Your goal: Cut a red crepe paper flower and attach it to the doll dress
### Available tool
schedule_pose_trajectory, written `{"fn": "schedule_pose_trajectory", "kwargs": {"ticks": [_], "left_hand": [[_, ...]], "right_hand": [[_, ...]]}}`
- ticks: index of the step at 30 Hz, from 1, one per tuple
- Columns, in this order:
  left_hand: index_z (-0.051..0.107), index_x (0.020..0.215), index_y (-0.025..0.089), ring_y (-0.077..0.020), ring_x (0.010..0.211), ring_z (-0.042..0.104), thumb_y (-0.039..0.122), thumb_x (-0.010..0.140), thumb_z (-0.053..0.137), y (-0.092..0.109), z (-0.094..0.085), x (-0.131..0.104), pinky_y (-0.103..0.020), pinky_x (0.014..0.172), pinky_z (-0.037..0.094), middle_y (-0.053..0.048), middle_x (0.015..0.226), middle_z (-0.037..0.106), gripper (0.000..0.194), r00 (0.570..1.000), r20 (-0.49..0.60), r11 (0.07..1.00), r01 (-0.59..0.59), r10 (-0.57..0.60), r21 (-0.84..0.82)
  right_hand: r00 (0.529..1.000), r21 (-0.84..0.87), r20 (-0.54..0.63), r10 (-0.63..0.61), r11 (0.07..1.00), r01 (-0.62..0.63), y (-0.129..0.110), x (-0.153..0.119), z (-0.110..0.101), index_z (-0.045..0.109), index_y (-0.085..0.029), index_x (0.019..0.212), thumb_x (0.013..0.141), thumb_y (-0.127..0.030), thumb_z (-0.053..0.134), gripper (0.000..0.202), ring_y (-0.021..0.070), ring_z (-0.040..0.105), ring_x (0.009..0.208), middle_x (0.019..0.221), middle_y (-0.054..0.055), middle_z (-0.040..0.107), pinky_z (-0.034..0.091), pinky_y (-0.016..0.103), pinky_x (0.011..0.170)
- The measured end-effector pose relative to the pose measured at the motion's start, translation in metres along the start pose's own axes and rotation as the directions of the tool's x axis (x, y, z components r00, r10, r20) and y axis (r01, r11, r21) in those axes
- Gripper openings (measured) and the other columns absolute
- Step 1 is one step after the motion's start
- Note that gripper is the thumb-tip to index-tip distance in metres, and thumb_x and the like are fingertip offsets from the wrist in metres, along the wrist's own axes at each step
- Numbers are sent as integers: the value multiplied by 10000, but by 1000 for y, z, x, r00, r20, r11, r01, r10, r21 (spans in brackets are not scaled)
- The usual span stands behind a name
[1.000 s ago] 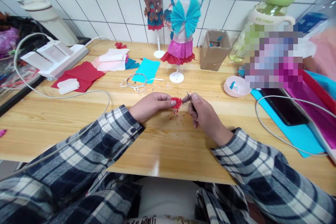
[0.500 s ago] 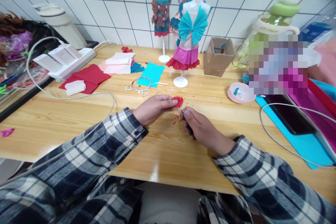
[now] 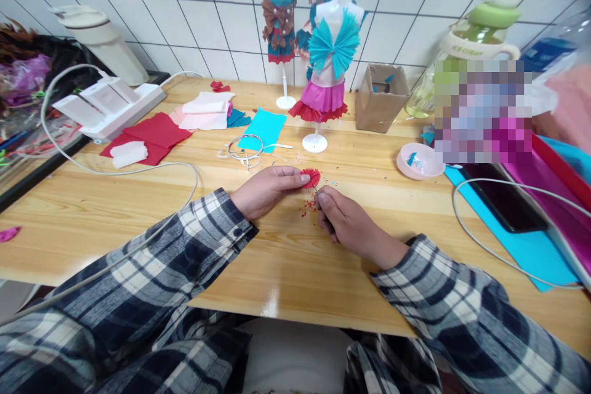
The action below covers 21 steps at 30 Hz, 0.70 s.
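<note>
Between thumb and fingers, my left hand [image 3: 272, 189] pinches a small red pleated paper fan [image 3: 311, 178] just above the wooden table [image 3: 286, 252]. My right hand [image 3: 348, 221] is closed around a small scissors-like tool [image 3: 316, 189], whose thin metal tip meets the fan's lower right edge; its handles are mostly hidden by my fingers. Tiny red scraps [image 3: 308, 204] lie on the table below the fan. Behind my hands stands a white mannequin [image 3: 332, 74] with a turquoise pleated bow and a pink and red skirt.
Red paper [image 3: 161, 132], a turquoise sheet [image 3: 266, 126] and coiled wire [image 3: 244, 146] lie behind my left hand. A cardboard box [image 3: 381, 98], a pink bowl [image 3: 406, 167] and a phone [image 3: 508, 200] are at the right. A power strip [image 3: 124, 112] and looping cables are at the left.
The whole view has shifted slightly, moving everything a little left. The tool's tip now overlaps the fan's edge more closely, and my right hand is slightly nearer the fan.
</note>
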State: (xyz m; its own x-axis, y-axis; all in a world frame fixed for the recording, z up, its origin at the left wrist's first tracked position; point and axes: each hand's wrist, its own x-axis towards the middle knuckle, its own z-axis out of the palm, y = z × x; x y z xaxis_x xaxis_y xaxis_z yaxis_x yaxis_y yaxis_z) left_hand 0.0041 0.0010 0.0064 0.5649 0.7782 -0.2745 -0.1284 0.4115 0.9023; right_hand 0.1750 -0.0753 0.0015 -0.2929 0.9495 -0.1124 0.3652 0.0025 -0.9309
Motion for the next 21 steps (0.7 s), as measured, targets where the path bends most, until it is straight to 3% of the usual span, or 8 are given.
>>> {"fn": "schedule_pose_trajectory", "kwargs": {"ticks": [9, 16, 21], "left_hand": [[721, 790, 104, -138, 841, 610, 228, 716, 738, 2, 0, -1, -302, 901, 412, -47, 822, 699, 145, 1000, -2, 1000, 3, -3, 2], [729, 790, 119, -130, 852, 617, 199, 712, 739, 2, -9, 1, -299, 928, 413, -42, 853, 710, 112, 999, 51, 998, 17, -14, -55], [729, 808, 109, -138, 859, 631, 202, 717, 735, 3, -12, 1, -306, 940, 411, -60, 874, 719, 131, 992, 110, 998, 63, -63, 5]], "right_hand": [[1000, -43, 1, 5, 999, -5, -3, 0, -2, 366, -227, 766, 967, -448, 263, 316, 107, 455, 499, 573, -60, 462, 368, 243, 531], [999, -43, -15, 37, 998, -37, 1, -1, -11, 447, -212, 749, 956, -443, 279, 354, 102, 397, 486, 547, -60, 406, 330, 234, 505], [1000, -88, -20, 14, 996, -15, 2, 0, -11, 484, -204, 740, 942, -481, 299, 389, 107, 401, 514, 558, -51, 404, 317, 236, 517]]}}
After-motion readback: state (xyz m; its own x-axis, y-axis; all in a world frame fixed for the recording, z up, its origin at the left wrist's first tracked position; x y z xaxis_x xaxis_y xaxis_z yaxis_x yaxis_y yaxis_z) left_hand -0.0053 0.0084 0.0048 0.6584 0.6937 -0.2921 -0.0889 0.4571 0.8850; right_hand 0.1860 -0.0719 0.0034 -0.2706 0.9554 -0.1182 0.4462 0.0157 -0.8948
